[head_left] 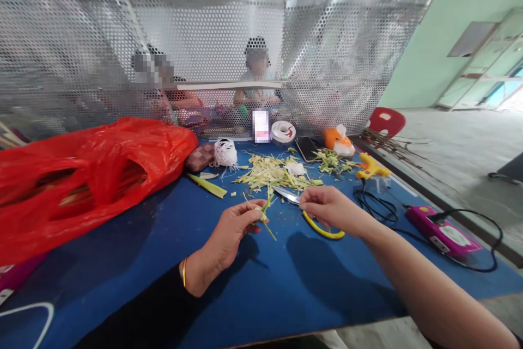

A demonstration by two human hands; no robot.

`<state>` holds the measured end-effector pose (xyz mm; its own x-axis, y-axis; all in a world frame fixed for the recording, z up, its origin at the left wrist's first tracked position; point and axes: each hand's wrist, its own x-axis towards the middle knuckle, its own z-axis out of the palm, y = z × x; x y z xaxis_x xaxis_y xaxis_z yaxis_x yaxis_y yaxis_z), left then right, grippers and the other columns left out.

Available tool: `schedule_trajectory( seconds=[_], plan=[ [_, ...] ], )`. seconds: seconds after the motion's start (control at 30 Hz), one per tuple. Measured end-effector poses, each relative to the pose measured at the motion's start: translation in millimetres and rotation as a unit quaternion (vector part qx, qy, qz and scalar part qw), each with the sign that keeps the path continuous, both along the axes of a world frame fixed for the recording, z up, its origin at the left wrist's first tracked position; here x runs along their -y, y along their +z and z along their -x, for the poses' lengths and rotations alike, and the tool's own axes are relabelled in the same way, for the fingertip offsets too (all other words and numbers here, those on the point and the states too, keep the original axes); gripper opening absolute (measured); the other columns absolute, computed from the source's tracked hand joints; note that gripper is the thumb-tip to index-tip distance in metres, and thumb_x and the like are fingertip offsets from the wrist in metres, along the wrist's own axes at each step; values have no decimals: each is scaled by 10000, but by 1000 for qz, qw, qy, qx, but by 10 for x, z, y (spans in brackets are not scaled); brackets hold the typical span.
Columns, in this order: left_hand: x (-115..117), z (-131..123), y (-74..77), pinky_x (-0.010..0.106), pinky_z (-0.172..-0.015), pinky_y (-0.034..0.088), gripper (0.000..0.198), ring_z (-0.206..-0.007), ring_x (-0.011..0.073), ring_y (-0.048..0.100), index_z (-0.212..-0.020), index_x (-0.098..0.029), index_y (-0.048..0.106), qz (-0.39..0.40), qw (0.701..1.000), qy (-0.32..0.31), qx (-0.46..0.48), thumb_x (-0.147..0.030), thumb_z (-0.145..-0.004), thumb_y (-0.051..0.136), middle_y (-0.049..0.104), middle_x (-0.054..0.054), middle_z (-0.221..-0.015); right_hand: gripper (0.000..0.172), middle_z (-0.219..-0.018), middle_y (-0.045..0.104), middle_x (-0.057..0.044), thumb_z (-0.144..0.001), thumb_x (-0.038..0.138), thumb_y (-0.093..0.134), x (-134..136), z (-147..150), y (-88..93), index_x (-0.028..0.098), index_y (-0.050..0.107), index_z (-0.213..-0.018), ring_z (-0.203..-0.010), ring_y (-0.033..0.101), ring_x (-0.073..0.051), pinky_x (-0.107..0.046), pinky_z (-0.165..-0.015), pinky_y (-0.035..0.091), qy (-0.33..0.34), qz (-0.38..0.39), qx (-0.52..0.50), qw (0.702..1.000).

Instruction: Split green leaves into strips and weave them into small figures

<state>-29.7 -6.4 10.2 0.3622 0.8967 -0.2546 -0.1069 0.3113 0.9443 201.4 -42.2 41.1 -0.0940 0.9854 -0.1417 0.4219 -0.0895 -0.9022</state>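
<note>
My left hand (232,237), with a gold bangle at the wrist, pinches a small knotted piece of green leaf strips (263,213) above the blue table. Thin ends of the strips stick out on several sides. To its right, my right hand (327,204) is closed over a pair of scissors (322,229) near the pivot. A yellow handle loop shows below the fingers, and the metal blades point left toward the leaf scraps (265,172). The palm side and part of the handles are hidden.
A red plastic bag (102,169) fills the left side. White string (225,153), a phone (261,126), a tape roll (283,132) and orange tissues (340,140) stand behind the scraps. A yellow glue gun (372,168) and a corded purple box (443,232) lie right. A perforated screen (212,28) stands behind.
</note>
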Motion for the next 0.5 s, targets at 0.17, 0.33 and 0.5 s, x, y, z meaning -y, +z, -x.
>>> schedule_trajectory(
  seconds=[0.17,0.33,0.5],
  plan=[
    [-29,52,71,257,-665,482,102,-683,103,649,-682,-161,693,-53,999,-9,-8,-259,-705,709,588,81,-1343,76,-561,505,52,-720,131,528,-317,293,-19,178,583,-696,-519,426,-97,-219,-493,320,105,-104,131,980],
    [-16,13,31,261,-668,488,115,-717,144,677,-683,-144,696,-25,998,-61,-24,-255,-672,724,661,106,-1220,86,-580,502,50,-756,154,527,-325,365,-160,176,597,-711,-539,415,-97,-224,-507,309,109,-94,126,982],
    [-18,-20,-31,243,-673,481,95,-731,177,690,-663,-148,690,8,994,-100,-46,-231,-654,734,716,47,-701,86,-643,553,27,-766,179,552,-285,368,-240,166,613,-707,-589,455,-104,-236,-570,361,144,-58,50,987]
  ],
)
